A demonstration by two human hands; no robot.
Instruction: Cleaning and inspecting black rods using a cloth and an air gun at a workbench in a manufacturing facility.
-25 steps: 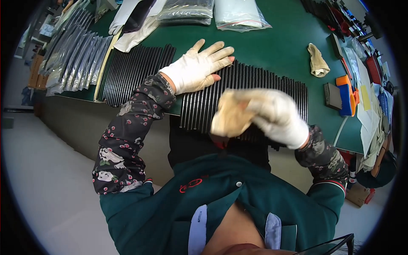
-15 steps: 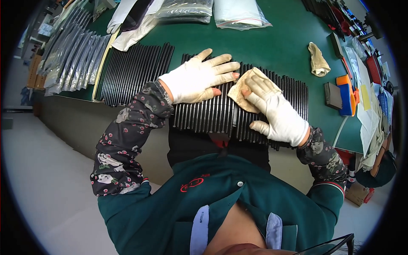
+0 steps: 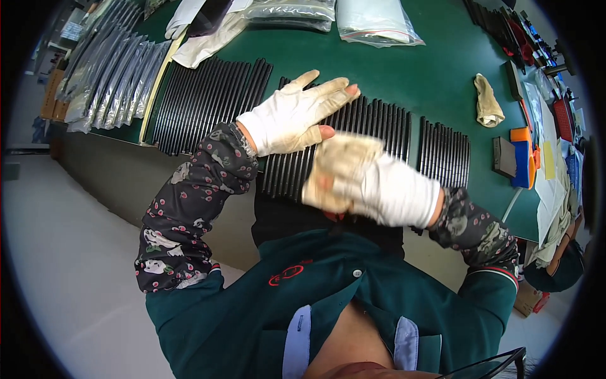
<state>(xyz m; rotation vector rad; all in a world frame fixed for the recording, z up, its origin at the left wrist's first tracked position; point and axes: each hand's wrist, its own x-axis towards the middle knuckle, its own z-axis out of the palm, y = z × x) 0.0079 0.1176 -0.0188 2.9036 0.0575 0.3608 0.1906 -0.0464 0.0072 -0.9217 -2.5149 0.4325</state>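
Observation:
Slim black rods (image 3: pixel 382 126) lie side by side across the green table in front of me. My left hand (image 3: pixel 291 120), in a white glove with bare thumb and fingertip showing, rests flat on them with its fingers stretched out. To its right, my right hand (image 3: pixel 394 189), also gloved, presses a cream cloth (image 3: pixel 347 155) onto the near part of the rods. Motion smears the cloth and the fingers on it. A smaller group of rods (image 3: pixel 444 155) lies to the right, with a gap between. Another row of rods (image 3: pixel 203 95) lies on the left.
Plastic-wrapped packages (image 3: pixel 120 79) stand in a row at the far left. Bagged items (image 3: pixel 375 22) and a white glove (image 3: pixel 211 41) lie along the back. On the right are a crumpled cream cloth (image 3: pixel 488 104), a grey block (image 3: pixel 504 156) and a blue-orange tool (image 3: pixel 522 161).
My right hand has swept the cloth left and toward me. A gap has appeared between the middle and right rods. My left hand stays nearly in place.

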